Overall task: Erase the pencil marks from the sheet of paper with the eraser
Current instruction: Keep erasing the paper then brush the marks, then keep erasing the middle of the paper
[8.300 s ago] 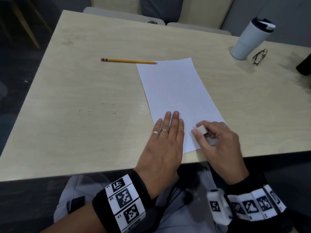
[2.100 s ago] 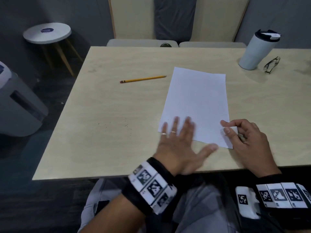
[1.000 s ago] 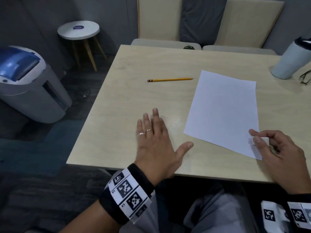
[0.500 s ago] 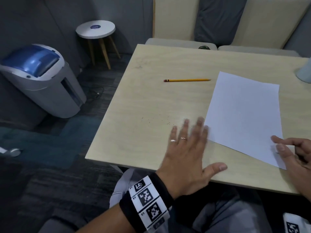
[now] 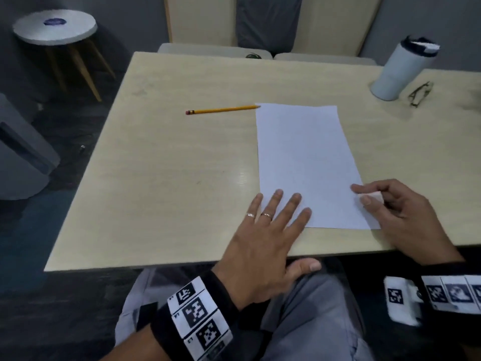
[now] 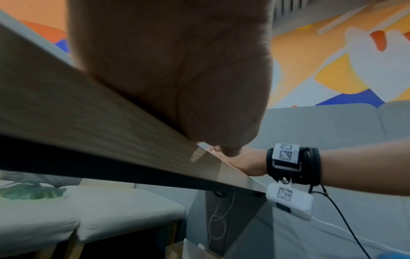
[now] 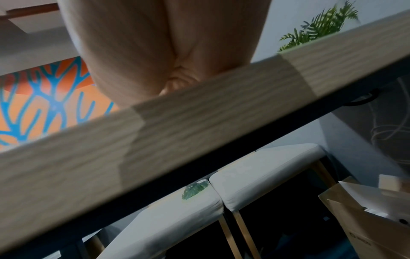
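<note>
Two hands meet the sheet of paper (image 5: pixel 304 162) near the table's (image 5: pixel 161 178) front edge; the left hand (image 5: pixel 263 238) lies flat, fingers straight, on its near-left corner; the right hand (image 5: pixel 400 214) pinches the small white eraser (image 5: pixel 373 197) at its right edge; thin, light paper likely buckles unless pinned close to the rubbing.

Grey walls, round stool (image 5: pixel 54 28), cushioned bench (image 5: pixel 265 52)

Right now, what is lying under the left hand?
Under the left hand: the near left corner of the sheet of paper, fingers spread flat on it, and the table edge. Any pencil marks beneath the fingers are covered.
</note>
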Motion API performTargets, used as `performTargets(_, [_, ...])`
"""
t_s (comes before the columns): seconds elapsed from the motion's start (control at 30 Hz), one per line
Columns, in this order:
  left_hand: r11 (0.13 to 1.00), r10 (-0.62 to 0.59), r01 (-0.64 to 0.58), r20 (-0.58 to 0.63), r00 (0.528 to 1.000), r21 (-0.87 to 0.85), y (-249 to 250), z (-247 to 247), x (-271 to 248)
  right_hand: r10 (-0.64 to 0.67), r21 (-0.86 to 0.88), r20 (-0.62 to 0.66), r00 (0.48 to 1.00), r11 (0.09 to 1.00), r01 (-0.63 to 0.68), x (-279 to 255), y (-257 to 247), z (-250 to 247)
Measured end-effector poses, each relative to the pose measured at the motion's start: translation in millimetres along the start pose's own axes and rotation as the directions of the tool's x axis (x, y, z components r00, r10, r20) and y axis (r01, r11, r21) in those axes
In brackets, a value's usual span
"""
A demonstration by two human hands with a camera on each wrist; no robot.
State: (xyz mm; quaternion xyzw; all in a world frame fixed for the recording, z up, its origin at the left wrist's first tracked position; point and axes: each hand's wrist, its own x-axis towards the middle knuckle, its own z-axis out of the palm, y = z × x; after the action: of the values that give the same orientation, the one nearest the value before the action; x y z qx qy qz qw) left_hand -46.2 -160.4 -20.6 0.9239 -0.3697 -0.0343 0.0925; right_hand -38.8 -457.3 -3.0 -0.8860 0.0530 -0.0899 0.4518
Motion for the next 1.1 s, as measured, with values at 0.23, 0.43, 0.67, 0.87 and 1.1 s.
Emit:
performTargets(0.23, [0.997,-0.073,0.072,-0.039,0.997,-0.026,6,-4,4,-0.002,-0.064,-0.181,0.983,0.998,-0.009,-5,-13,2])
performTargets(0.43, [0.969,-0.22,0.188,-0.217,0.951,-0.159,9,-17,50,-0.022,-0.175,-0.054,0.998,0.984,0.012,-10,-6,17])
performTargets(0.67, [0.961,-0.254,0.241,-0.089,0.963,-0.134,8,2,50,-0.211,-0.331,0.075,0.975,0.917,0.224,-10,-2,18])
performTargets(0.87, [0.932,-0.36,0.342,-0.21,0.909,-0.116,14,-3,51,-0.305,-0.233,0.173,0.936,0.911,0.34,-18,-1,15])
performTargets(1.1, [0.911,-0.412,0.394,-0.203,0.888,-0.125,20,2,66,-0.282,-0.207,0.128,0.951,0.93,0.303,-15,4,21])
